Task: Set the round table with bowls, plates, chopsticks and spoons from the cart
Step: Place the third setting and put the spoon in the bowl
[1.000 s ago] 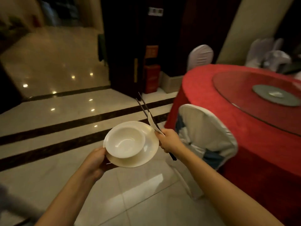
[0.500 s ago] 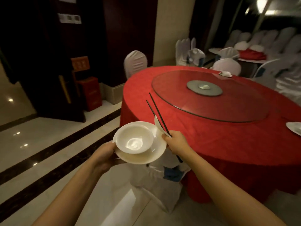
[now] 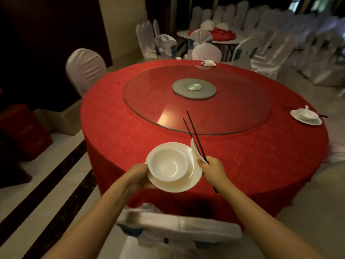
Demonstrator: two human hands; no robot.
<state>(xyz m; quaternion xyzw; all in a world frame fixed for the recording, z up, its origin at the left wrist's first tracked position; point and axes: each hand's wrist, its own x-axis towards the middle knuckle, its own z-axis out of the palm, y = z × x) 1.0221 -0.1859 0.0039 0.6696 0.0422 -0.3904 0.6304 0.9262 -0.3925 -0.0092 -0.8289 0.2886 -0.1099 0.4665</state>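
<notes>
Two full hands at the table edge: left hand grips plate bearing bowl, right hand pinches chopsticks and spoon. Best lower the plate level, lest the bowl slide.

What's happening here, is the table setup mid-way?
A person stands at the round red table, behind a covered chair. The left hand holds a white plate with a bowl on it. The right hand grips black chopsticks and a white spoon. This set is not yet down. A right-edge setting and a far-side setting already sit on the table.
</notes>
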